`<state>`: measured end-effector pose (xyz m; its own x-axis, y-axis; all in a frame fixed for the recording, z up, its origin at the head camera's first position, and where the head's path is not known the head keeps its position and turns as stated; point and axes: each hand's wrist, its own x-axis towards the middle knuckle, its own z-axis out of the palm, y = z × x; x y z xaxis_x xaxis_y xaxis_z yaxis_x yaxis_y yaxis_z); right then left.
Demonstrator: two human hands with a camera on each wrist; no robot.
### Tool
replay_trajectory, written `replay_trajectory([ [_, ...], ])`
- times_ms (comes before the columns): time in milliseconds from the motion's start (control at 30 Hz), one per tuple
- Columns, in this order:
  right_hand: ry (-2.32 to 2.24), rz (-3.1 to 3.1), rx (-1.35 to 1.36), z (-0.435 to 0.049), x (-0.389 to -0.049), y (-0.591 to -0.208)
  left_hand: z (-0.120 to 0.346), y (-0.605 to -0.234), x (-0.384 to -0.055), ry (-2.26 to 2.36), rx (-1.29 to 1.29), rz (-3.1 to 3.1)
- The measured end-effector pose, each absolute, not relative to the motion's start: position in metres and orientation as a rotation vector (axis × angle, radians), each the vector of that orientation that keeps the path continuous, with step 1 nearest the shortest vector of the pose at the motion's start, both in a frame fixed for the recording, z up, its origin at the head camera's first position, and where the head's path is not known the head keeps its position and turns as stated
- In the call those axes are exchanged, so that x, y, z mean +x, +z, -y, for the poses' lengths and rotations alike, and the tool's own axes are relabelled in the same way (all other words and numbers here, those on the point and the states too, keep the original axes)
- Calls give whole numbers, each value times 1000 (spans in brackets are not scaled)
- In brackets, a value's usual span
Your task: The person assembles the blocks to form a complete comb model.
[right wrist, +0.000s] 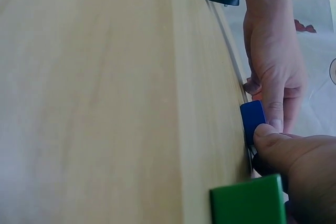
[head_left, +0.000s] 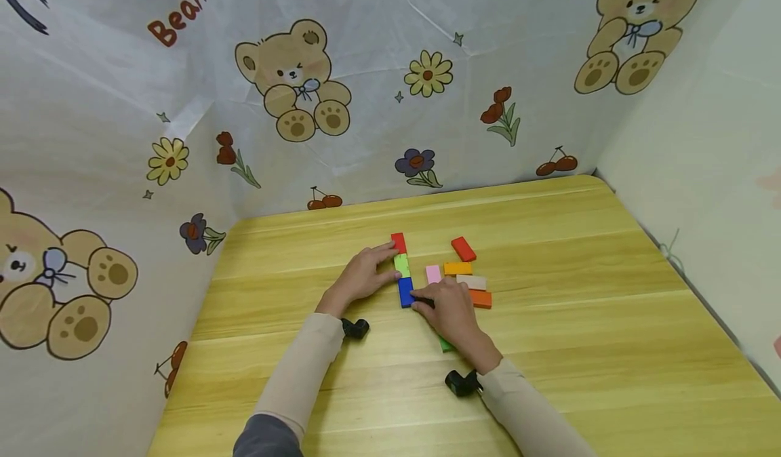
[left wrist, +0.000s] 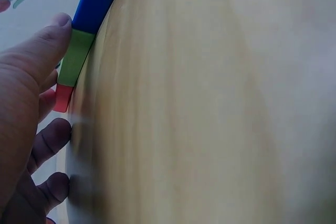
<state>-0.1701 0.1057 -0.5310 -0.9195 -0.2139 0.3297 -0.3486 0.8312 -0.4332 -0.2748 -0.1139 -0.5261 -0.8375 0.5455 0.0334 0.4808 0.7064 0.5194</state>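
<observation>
A row of flat blocks runs toward the person: a red block (head_left: 398, 242), a light green block (head_left: 401, 265) and a blue block (head_left: 406, 293). Along its left side lies the left hand (head_left: 361, 272), fingers extended; in the left wrist view its thumb (left wrist: 59, 27) touches where blue meets green. At the blue block's right side the right hand (head_left: 450, 308) pinches a small black block (head_left: 425, 302), mostly hidden by the fingers. The right wrist view shows the right thumb (right wrist: 268, 137) overlapping the near end of the blue block (right wrist: 252, 116).
Right of the row lie a pink block (head_left: 433, 273), a yellow-orange block (head_left: 457, 268), a cream block (head_left: 472, 282), an orange block (head_left: 481, 299) and another red block (head_left: 464, 248). A green block (head_left: 446, 344) sits partly under the right hand. Patterned cloth (head_left: 366, 165) rises behind the wooden table (head_left: 549, 348).
</observation>
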Motion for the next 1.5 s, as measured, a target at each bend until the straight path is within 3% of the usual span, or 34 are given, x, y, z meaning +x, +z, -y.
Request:
replay_trajectory([
  [667,669,2758,401,-98,-173,-534,115,-525,-286,756,801,-2779],
  [1033,652,2752,424,-98,-175,-530,114,-521,-290,721,972,-2746],
  [1500,1198,2732,255,-124,-152,-507,114,-519,-288,742,906,-2722],
])
